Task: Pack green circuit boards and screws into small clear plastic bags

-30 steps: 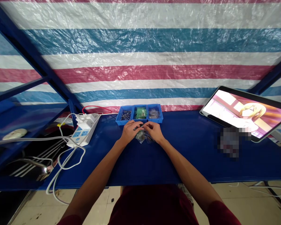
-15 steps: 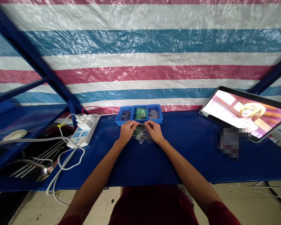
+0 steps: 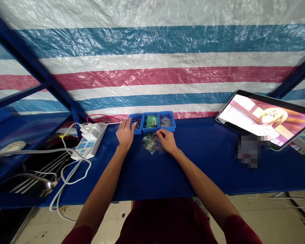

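My left hand is at the left blue bin, its fingers stretched apart over the bin's left edge. Small dark metal pieces lie in that bin, partly behind the hand. With thumb and fingertips pinched together, my right hand is just above a pile of small clear bags, some with green in them. What it pinches is too small to name. The middle bin holds green packets; the right bin holds clear bags.
A white power strip with plugs and looping cables stands at the left. A tablet leans at the right behind a blurred-out object. Striped sheeting hangs behind the blue table.
My left hand has come away from my right and moved left to the left bin, its fingers spreading. The right hand has stayed over the bags, still pinched. The view has shifted slightly.
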`<state>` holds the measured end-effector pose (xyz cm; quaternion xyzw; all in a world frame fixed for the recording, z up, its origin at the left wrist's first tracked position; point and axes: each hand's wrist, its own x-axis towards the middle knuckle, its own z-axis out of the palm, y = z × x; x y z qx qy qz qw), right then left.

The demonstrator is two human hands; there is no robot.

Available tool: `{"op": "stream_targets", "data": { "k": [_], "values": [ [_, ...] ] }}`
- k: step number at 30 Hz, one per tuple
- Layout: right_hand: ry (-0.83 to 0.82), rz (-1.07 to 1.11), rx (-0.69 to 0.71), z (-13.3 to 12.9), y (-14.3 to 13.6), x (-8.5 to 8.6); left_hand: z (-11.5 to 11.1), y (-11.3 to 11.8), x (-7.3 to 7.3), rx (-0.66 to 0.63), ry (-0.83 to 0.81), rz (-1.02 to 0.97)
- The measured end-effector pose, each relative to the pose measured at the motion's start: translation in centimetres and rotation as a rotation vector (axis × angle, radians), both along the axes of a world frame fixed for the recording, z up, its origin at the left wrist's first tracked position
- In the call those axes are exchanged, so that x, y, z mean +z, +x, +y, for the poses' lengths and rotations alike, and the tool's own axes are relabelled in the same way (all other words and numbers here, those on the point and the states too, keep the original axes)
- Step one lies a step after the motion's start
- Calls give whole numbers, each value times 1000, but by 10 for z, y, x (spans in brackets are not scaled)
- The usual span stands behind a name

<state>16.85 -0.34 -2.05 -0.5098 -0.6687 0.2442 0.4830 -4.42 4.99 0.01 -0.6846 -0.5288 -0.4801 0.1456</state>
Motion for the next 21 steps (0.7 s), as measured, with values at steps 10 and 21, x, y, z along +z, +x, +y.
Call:
{"op": "stream_targets", "data": {
  "k": [10,21],
  "values": [
    [-100,-374,-146,5,3,-8,-19,25,-19,-410,-217,386],
    [-142,-469,-148,3,1,-7,-11,26,-30,-458,-307,511]
  ]
}}
